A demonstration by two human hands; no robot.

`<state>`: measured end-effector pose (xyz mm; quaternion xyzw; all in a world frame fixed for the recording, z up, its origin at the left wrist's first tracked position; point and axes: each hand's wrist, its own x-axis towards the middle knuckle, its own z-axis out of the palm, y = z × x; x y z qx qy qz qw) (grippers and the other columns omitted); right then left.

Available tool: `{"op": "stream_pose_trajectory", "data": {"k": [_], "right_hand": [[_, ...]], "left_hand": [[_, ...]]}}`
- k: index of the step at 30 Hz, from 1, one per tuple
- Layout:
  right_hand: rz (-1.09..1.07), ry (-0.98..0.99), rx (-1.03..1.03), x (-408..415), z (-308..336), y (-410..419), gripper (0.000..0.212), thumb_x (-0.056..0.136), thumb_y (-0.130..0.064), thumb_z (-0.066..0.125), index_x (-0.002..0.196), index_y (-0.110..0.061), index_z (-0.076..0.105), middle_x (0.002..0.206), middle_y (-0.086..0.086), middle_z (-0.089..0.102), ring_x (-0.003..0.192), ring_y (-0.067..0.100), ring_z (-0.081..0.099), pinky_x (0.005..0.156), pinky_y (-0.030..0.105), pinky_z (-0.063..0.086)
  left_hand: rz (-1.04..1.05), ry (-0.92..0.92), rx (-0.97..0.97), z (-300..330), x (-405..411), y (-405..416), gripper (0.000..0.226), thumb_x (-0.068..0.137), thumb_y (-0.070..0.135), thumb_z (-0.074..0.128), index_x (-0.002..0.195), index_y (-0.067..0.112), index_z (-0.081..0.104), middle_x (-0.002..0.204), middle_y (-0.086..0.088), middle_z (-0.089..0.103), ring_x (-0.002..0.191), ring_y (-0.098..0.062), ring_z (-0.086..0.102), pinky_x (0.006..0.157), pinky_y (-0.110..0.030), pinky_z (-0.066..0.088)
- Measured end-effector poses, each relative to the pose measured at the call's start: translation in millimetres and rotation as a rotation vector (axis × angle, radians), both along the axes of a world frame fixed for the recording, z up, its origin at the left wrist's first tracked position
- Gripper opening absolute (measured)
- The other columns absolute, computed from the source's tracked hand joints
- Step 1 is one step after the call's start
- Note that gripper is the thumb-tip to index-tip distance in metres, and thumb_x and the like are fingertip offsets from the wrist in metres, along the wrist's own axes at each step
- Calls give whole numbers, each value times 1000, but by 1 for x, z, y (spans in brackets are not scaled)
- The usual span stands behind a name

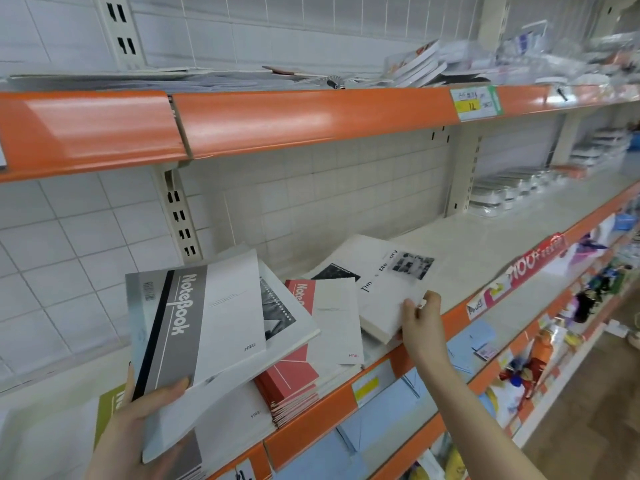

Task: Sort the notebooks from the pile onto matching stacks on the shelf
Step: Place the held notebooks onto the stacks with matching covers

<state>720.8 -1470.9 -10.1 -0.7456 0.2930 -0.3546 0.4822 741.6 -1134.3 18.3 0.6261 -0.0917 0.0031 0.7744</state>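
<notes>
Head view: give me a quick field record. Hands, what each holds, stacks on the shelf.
left hand: grips a grey notebook plus white ones beneath it, lifted above the shelf
right hand: pinches the near corner of the white "Time Memory" notebook lying on the shelf
red stack: red notebooks piled at the shelf's front edge, one red-and-white notebook on top
green notebook: partly hidden under the left hand
shelf: cream surface, orange front edge
</notes>
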Motion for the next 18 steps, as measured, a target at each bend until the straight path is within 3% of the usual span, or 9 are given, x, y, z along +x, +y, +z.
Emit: {"op": "stream_pose_trajectory", "data": {"k": [1, 2, 4, 5, 7, 10, 13, 17, 18], "right_hand": [[21, 47, -27, 3, 0, 2, 13, 101, -16, 38, 108, -10, 29, 61, 7, 43, 51, 20, 42, 48, 30, 30], [41, 100, -52, 4, -3, 2, 12, 100, -14, 40, 103, -6, 32, 58, 4, 40, 47, 15, 39, 45, 28, 27], [64, 193, -101, 6, -8, 3, 15, 98, -13, 46, 94, -2, 36, 54, 2, 39, 42, 9, 37, 42, 26, 24], [67, 235, -123, 5, -11, 3, 17, 96, -15, 48, 92, -2, 38, 56, 1, 41, 45, 10, 40, 43, 26, 25], [49, 306, -174, 2, -15, 1, 24, 94, -23, 52, 90, -3, 41, 60, 2, 44, 53, 18, 44, 45, 29, 27], [26, 421, -236, 0, -18, -4, 32, 92, -35, 54, 83, -7, 41, 59, 0, 41, 54, 20, 41, 45, 29, 25], [69, 500, -224, 1, -21, -9, 40, 93, -34, 54, 66, -14, 32, 51, -1, 32, 44, 16, 30, 44, 26, 22], [155, 547, -166, 0, -10, -13, 50, 96, -21, 50, 55, -15, 23, 47, 0, 20, 41, 16, 19, 45, 26, 14], [167, 537, -150, -1, -8, -15, 51, 96, -20, 50, 54, -15, 22, 47, 0, 19, 42, 16, 18, 46, 26, 14]], "left_hand": [[25, 69, -84, -6, 7, 4, 18, 71, 17, 74, 87, 8, 74, 117, -20, 65, 75, -14, 66, 54, -17, 54], [-31, 101, -95, -7, 9, 4, 29, 72, 1, 65, 100, -2, 68, 104, -21, 69, 63, -20, 64, 44, -19, 51], [-117, 185, -138, -3, 2, 2, 57, 69, -4, 62, 125, -10, 52, 62, -11, 68, 42, -19, 59, 34, -19, 45], [-110, 218, -134, 6, -1, 0, 59, 73, -3, 60, 131, -7, 49, 56, -6, 64, 40, -17, 58, 34, -19, 44], [-120, 282, -189, 6, -1, 1, 60, 75, 3, 60, 134, 3, 51, 67, -4, 65, 48, -17, 62, 38, -21, 47], [-151, 329, -228, 3, -3, 5, 82, 56, 11, 70, 136, 6, 51, 81, -6, 65, 59, -21, 66, 44, -24, 51], [-103, 356, -287, 10, -10, 1, 70, 70, 9, 62, 137, 0, 46, 64, -3, 63, 48, -18, 61, 38, -20, 46], [-73, 368, -249, 13, -20, 2, 103, 28, 27, 92, 119, 2, 50, 51, 1, 55, 38, -13, 52, 33, -20, 40], [-79, 372, -277, 16, -23, 2, 94, 41, 25, 90, 121, -2, 50, 51, 1, 56, 37, -13, 52, 32, -20, 40]]}}
